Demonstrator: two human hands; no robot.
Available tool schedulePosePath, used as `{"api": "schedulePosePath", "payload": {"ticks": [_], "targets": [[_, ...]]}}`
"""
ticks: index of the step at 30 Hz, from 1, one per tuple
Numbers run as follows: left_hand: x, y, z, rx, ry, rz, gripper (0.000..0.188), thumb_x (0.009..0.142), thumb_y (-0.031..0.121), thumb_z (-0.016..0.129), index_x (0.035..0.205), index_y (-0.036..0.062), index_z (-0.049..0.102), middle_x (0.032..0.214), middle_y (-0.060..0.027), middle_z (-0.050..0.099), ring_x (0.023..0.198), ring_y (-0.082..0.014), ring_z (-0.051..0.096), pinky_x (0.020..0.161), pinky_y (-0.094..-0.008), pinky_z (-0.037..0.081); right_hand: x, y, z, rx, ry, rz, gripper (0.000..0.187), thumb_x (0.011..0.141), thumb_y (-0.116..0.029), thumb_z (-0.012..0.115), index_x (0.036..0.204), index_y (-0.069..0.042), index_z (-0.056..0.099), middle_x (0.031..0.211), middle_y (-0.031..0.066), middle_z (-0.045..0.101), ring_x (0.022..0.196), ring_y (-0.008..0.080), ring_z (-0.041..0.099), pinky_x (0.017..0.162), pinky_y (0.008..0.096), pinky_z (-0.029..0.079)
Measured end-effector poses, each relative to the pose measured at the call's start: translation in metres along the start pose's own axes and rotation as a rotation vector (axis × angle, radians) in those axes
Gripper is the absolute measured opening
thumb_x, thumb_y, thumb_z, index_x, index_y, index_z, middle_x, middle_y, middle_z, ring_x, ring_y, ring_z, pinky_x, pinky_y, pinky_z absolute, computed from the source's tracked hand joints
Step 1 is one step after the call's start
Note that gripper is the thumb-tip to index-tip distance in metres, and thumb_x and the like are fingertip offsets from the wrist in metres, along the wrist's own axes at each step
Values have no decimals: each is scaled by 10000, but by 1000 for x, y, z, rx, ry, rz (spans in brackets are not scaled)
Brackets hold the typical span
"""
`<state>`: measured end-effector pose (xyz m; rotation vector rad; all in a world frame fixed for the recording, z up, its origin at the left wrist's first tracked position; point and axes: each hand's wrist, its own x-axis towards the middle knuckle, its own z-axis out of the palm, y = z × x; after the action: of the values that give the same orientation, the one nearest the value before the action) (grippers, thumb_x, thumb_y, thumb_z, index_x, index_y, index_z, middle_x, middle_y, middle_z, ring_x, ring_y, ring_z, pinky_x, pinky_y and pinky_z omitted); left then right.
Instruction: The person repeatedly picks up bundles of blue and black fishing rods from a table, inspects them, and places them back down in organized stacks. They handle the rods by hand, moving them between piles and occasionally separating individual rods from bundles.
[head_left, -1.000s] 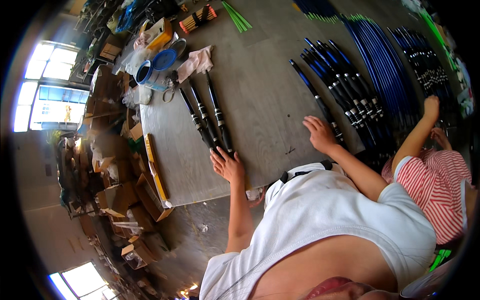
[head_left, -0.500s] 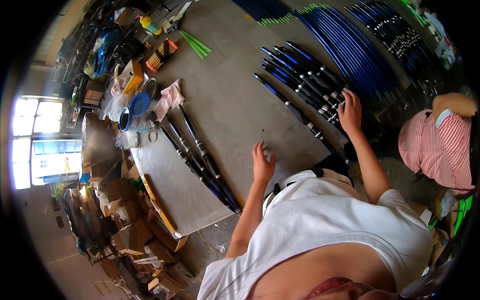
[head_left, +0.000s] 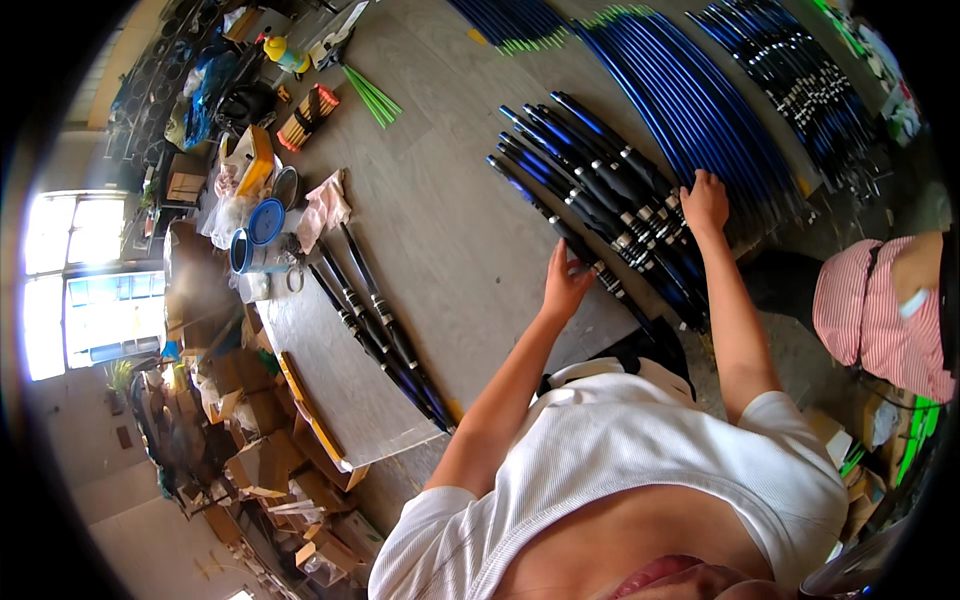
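Note:
A bunch of blue-and-black fishing rods [head_left: 612, 205] with black grips and silvery reel seats lies side by side on the table before me. At its left edge one fishing rod [head_left: 533, 202] is set slightly apart. My left hand [head_left: 568, 287] is at this rod's grip, fingers stretched and thumb apart, the fingertips touching or just beside it. On the bunch's right side my right hand [head_left: 706, 207] has its fingers bent in around the outer rods, their tips partly hidden. Three more rods [head_left: 377, 310] lie farther left on the table.
Blue rod sections [head_left: 665, 85] with green ends lie at the far right, beside another rod bundle [head_left: 800, 90]. Left are a pink cloth [head_left: 324, 205], an open tub [head_left: 244, 250] and a yellow ruler-like strip [head_left: 310, 408] on the table edge. A person in striped clothing [head_left: 870, 310] is at right.
My left hand has moved right and farther away, up to the nearest rod. My right hand has shifted to the bunch's outer right side, and its fingers have curled in.

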<state>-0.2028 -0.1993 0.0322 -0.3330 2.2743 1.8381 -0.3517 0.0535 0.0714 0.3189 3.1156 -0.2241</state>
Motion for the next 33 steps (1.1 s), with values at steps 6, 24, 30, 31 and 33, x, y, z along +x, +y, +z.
{"api": "schedulePosePath", "payload": {"ticks": [6, 24, 30, 31, 33], "targets": [[48, -7, 25, 54, 135, 100, 912, 682, -47, 686, 1415, 47, 152, 1391, -151, 288, 1044, -218, 529, 817, -299, 500, 15, -8, 2, -54, -8, -24, 322, 789, -189, 649, 1055, -46, 538, 1081, 124, 519, 1038, 289, 506, 855, 415, 451], [-48, -59, 64, 63, -350, -279, 576, 669, 227, 761, 1097, 0, 450, 761, -142, 641, 583, -207, 620, 469, -316, 488, -160, -20, 0, 241, -240, -381, 687, 717, -230, 688, 1265, 7, 348, 1095, 172, 512, 1011, 334, 503, 844, 386, 450], [-59, -29, 62, -262, -382, -477, 598, 673, 205, 773, 1111, 14, 414, 763, -106, 614, 607, -180, 600, 497, -283, 492, -168, -35, 24, 443, -337, -295, 818, 651, -268, 737, 1295, 5, 312, 1149, 238, 521, 1038, 374, 516, 873, 409, 435], [-65, -29, 61, -335, -360, -448, 610, 670, 183, 779, 1121, 20, 403, 787, -106, 608, 628, -182, 600, 513, -285, 498, -168, -36, 26, 489, -339, -317, 829, 648, -269, 739, 1298, 6, 304, 1143, 243, 524, 1036, 381, 518, 865, 412, 437], [-76, -31, 57, -406, -323, -401, 627, 666, 139, 785, 1138, 31, 385, 849, -112, 594, 677, -185, 598, 543, -290, 508, -172, -38, 28, 583, -351, -358, 851, 641, -272, 744, 1303, 9, 288, 1130, 254, 528, 1031, 395, 520, 848, 419, 441]]}}
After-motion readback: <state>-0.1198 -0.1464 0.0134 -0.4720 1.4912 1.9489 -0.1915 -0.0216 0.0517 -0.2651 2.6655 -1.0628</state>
